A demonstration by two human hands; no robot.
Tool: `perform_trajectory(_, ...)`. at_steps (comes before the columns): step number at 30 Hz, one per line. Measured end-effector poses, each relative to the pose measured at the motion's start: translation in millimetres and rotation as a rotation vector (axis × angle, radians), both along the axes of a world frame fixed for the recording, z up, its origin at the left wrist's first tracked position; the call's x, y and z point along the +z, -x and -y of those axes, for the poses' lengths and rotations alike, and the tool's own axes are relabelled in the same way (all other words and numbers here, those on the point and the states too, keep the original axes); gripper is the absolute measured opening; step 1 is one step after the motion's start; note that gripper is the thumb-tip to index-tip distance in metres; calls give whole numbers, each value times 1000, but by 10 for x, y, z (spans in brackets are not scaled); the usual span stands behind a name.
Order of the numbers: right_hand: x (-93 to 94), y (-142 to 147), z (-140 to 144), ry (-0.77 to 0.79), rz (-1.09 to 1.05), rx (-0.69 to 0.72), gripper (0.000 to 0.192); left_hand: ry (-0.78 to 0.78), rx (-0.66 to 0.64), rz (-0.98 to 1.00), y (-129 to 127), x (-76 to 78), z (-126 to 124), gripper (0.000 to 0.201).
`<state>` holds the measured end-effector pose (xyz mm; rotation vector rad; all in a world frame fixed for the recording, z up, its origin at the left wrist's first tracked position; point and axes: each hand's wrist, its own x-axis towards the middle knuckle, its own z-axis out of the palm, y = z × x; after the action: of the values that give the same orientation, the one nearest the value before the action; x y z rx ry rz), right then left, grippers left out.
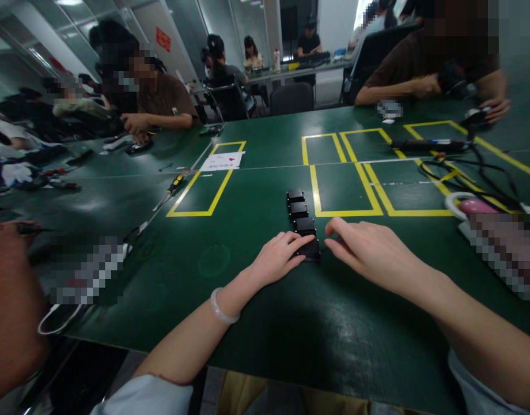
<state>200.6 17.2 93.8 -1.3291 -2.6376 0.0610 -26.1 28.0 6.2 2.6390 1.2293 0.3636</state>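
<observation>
Two bare hands are resting at the near end of a row of small black boxes on a green table.

The left hand is lying just below the frame's centre, its fingers spread flat and touching the nearest black box, gripping nothing. The right hand is sitting just right of that box, fingers loosely extended toward it with nothing in its grasp; whether the fingertips are touching the box cannot be told. The row of black boxes is running from the hands up toward mid-frame, ending beside a yellow taped rectangle. A white bracelet is circling the left wrist. At the upper left, a white paper sheet is lying inside another yellow outline, and black cables are trailing across the right side of the green table.
</observation>
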Motion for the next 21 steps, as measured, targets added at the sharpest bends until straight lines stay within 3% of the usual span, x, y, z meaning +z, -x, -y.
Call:
perform_trajectory(4,-22,-6,-16,-32,59,-16,23,1,3,1,0,-4,0,47)
perform_trajectory(11,-2,-9,4,33,-41,12,18,-4,-3,8,2,-2,0,47)
perform_trajectory(17,-20,-3,-9,-18,65,-22,22,2,-4,2,0,-1,-5,47)
perform_trajectory(21,-20,-7,0,16,-2,5,20,-2,-2,6,-1,-5,-4,47)
